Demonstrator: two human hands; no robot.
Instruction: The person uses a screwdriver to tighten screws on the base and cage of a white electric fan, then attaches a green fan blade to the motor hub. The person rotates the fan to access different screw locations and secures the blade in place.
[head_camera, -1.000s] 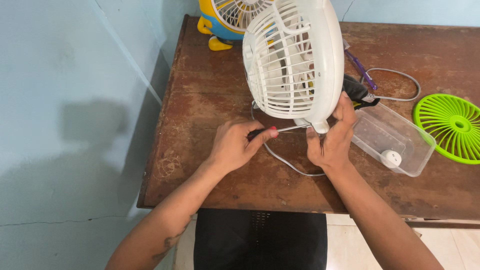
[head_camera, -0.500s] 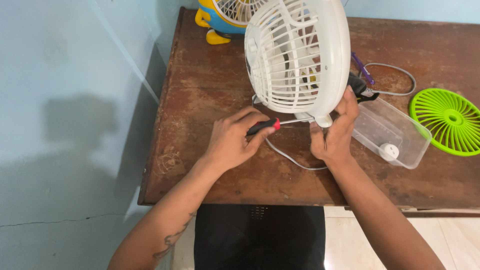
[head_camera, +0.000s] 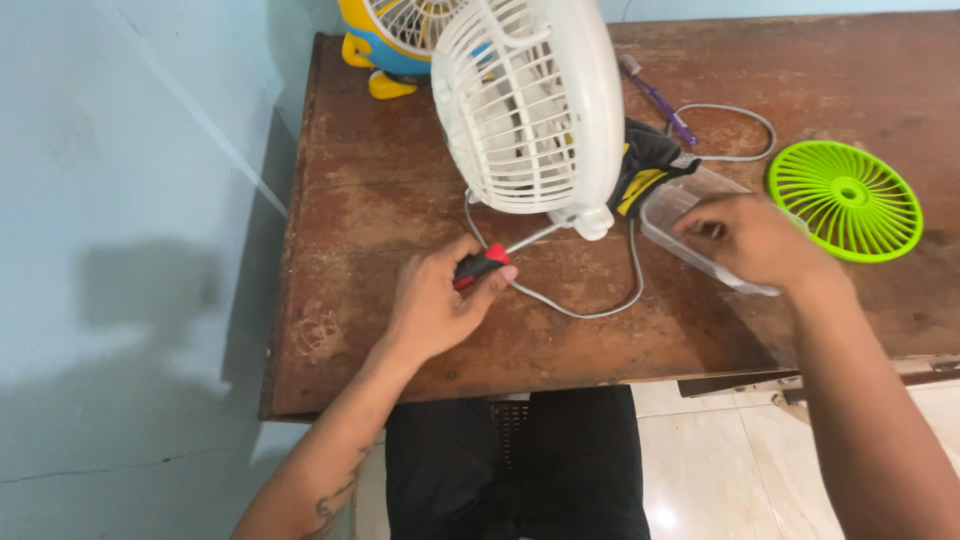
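Between the hands, the white fan (head_camera: 530, 110) stands; left hand (head_camera: 432, 305) grips screwdriver (head_camera: 485, 264), right hand (head_camera: 752, 240) loosely curled.

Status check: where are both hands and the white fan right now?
Left hand grips screwdriver, tip at white fan base. Right hand over clear plastic tray. Grey cord loops between the hands.

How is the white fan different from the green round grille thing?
The white fan stands upright near the wall; the green grille lies flat on the table. The white fan is a thick, whole cage with a grey cord; the green grille is one thin, loose disc. The white fan looks bigger. Both are round plastic with slotted ribs.
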